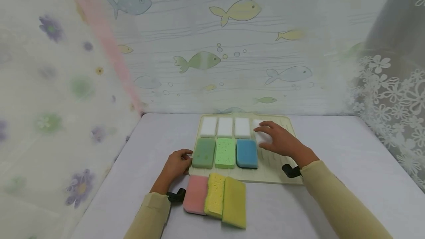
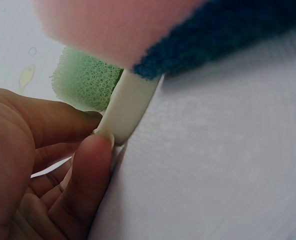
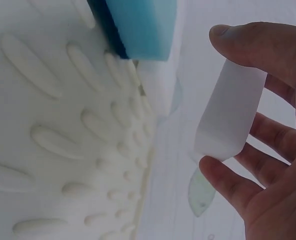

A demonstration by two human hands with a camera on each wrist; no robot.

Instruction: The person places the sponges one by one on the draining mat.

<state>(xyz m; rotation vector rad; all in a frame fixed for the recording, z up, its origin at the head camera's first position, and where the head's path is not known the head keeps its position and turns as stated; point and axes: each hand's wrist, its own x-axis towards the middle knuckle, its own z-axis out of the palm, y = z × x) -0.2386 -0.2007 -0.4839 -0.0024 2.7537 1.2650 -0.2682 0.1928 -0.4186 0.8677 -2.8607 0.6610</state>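
The right hand holds a smooth, plain, oblong white block above the tray, far right, apparently mid-placement; seating it would call for lowering it level beside the row of white blocks. The left hand pinches the tray's left edge.

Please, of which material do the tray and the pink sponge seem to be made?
The tray: probably plastic, smooth and cream-coloured, with moulded raised ridges. The pink sponge: likely foam, soft-looking and matt; its dark backing looks fuzzy, perhaps scouring fibre.
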